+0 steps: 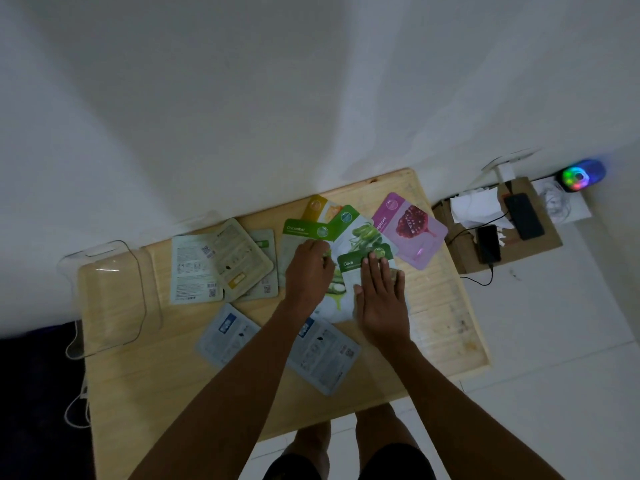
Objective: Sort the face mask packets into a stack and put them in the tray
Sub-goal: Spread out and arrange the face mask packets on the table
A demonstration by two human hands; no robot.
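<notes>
Gathering packets mid-table: left hand curled on cucumber packet, right hand flat on olive packet; next, squaring them together.

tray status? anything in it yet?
Empty. The clear tray at the table's left end shows only bare wood through it; every packet, including the Olive packet under the right hand, lies outside it.

Dim, bluish indoor light, soft shadows, wide-angle bending at edges, perhaps slight blur throughout
</notes>
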